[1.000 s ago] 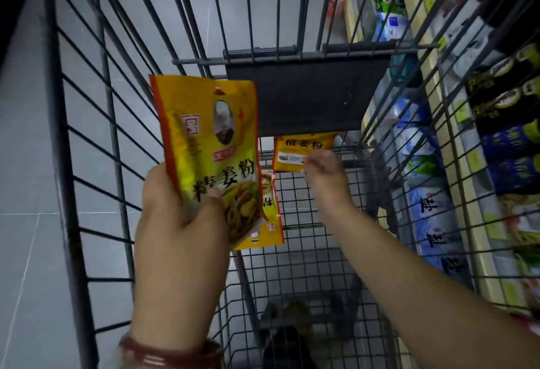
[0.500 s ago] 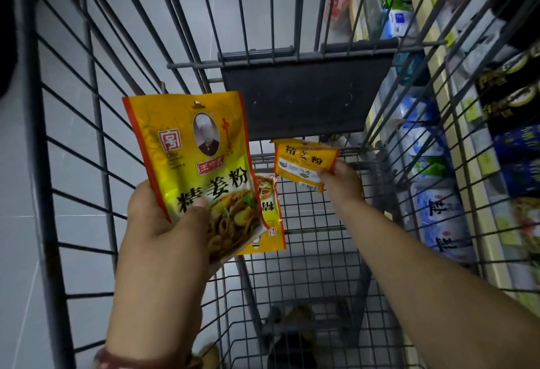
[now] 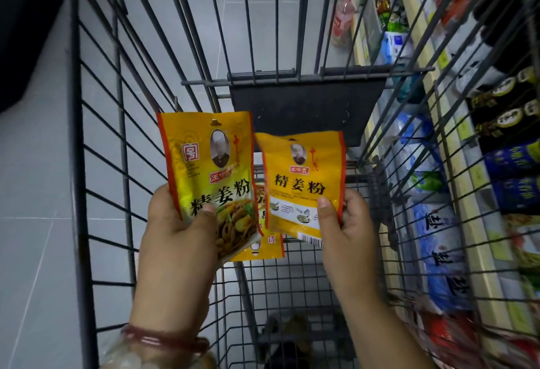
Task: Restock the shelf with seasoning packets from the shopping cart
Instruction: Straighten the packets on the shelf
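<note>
- Cart (image 3: 96,164): wire basket fills the view, grey floor showing through its left wall. The view has shifted a little since a second ago.
- Left hand (image 3: 178,231): thumb across the front and fingers behind the lower part of a yellow packet (image 3: 210,175), held upright and face-on. It has held this packet through all three pictures, only swinging it from a tilt to more upright.
- Third packet (image 3: 263,249): lies on the cart floor, mostly hidden behind the left one; only its lower edge and a strip between the two held packets show. It has not moved.
- Second packet (image 3: 304,184): this is the change. A second ago it lay against the far end of the cart under the dark flap (image 3: 306,105), with the right hand just reaching it. Half a second ago the fingers were on it. Now it is lifted clear and held up beside the first packet, their near edges almost meeting.
- Right hand (image 3: 347,222): thumb pressed on the front near the lower right corner, fingers curled behind. A firm pinch, by the look of it.
- Shelf (image 3: 479,181): runs along the right side beyond the cart wall, already carrying bags and dark tins.
- Reading: two packets are in hand and one is left in the cart. Next is probably either gathering the last one or turning right to the shelf.
</note>
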